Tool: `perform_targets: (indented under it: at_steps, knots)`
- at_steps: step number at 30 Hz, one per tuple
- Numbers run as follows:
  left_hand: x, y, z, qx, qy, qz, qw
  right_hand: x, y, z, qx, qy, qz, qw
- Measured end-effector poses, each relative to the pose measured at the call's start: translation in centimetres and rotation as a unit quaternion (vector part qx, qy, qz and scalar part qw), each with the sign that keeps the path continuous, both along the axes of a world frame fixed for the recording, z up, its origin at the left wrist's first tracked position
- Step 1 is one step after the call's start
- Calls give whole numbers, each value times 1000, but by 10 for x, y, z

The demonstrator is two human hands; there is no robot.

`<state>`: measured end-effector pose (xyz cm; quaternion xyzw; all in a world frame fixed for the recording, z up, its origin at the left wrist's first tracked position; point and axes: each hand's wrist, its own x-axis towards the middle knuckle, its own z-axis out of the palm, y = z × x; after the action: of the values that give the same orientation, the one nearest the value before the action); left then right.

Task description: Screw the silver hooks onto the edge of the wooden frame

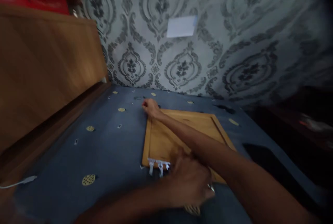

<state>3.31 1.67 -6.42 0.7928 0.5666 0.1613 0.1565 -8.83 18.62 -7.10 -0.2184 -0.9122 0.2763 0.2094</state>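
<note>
A framed wooden board (189,121) lies flat on the blue patterned cloth. Along its near edge runs a silver metal rail with hooks (156,163), partly covered by my left hand (191,180). That hand is blurred; its index finger reaches over the board while the other fingers curl around the rail at the edge. A bit of silver metal shows beyond its fingers. My right hand (151,108) crosses over the board to its far left corner, fingers pinched together. Whatever the pinch holds, if anything, is too small to make out.
Blue cloth (104,154) covers the surface up to the patterned wall. A wooden cabinet side (52,50) stands at left, with a white cable (28,179) near it. Dark flat objects lie on the right, one a black slab (262,154). A white card (181,27) is on the wall.
</note>
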Motion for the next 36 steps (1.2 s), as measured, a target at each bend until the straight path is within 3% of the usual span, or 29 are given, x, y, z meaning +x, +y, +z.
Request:
perform_targets:
  at_steps: [3,7,11,15,20,25,36]
  knots:
    - [0,0,4,-14,18,5,1000,41,12,7,-58,52,-49,996]
    - [1,4,2,-35,35,-7,999,136,9,16,-118,148,-113,975]
    - [3,6,0,-40,51,-5,998,236,-27,10,-169,240,-167,941]
    - [5,6,2,-36,65,12,997,291,-70,-20,-218,232,-191,929]
    - [7,7,5,-51,67,19,996,307,-98,-42,-202,173,-185,946]
    - [8,7,7,-59,59,26,996,309,-98,-39,-136,135,-148,970]
    - [8,8,7,-72,56,23,996,311,-98,-40,-51,94,-78,991]
